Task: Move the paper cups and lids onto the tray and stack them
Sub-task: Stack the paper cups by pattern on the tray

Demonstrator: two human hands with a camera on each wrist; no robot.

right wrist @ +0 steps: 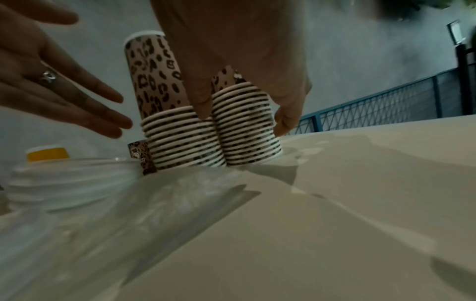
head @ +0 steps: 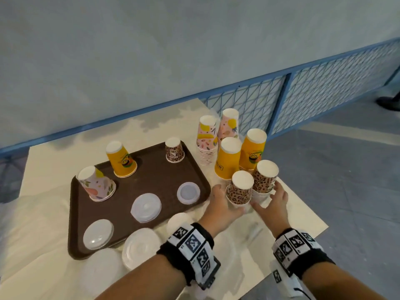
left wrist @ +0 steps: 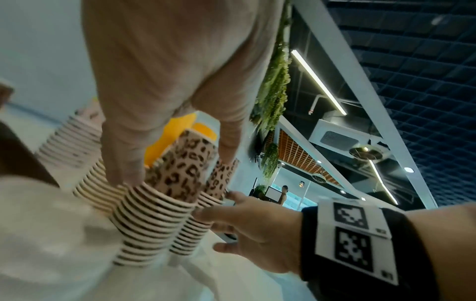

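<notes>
Nearest the person, stacks of white lids (head: 140, 247) sit on the pale table (head: 298, 221) along the near edge of the brown tray (head: 155, 176), at about seven o'clock from the hands. The left hand (head: 218, 204) has its fingers straight and spread at the left side of the near leopard-print cup stack (head: 239, 189); whether they touch the rims I cannot tell. The right hand (head: 275, 202) is spread too, fingers down around the second leopard stack (head: 265, 177), just beside the first at one o'clock; its grip is unclear. On the tray lie three single lids (head: 146, 207) in a row, with an upside-down floral cup (head: 96, 184), an orange cup (head: 121, 159) and a small leopard cup (head: 174, 150) behind them. Beyond the hands, at twelve o'clock, two orange cup stacks (head: 229, 159) crowd close against the leopard ones, and two pink floral stacks (head: 207, 137) stand farther back. A blue mesh fence (head: 324, 92) runs behind the table.
</notes>
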